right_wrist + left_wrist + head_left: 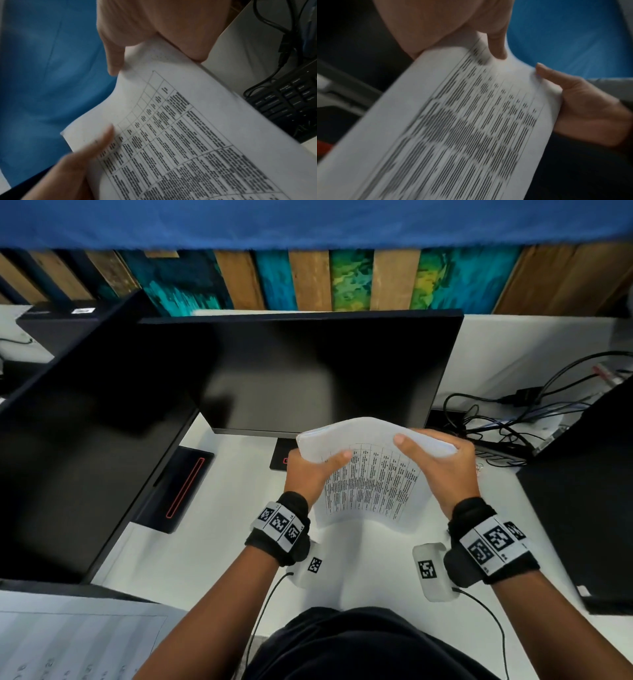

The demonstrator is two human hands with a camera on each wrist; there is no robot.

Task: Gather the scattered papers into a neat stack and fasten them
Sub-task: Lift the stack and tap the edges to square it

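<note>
**Both hands hold the paper stack above the white desk**

Nearest the head camera, at the bottom centre of the frame, is the person's dark shirt, with both forearms reaching up from it, each with a marker-printed wrist band.

At the lower left corner lies a loose printed sheet, well apart from the hands. Above it, filling the left of the frame, stands a dark monitor; a second monitor stands at centre, behind the hands.

The left hand grips the left edge of the stack of papers, thumb curled over the printed top sheet and fingers hidden underneath. The stack is held off the white desk just in front of the centre monitor's base, its far edge bowed upward and its near edge drooping toward the desk. The top sheet carries a table of small text. The right hand grips the stack's right edge in the same way, thumb on top.

At the right of the frame, a tangle of black cables lies on the desk beside a black keyboard, just beyond the right hand.
</note>
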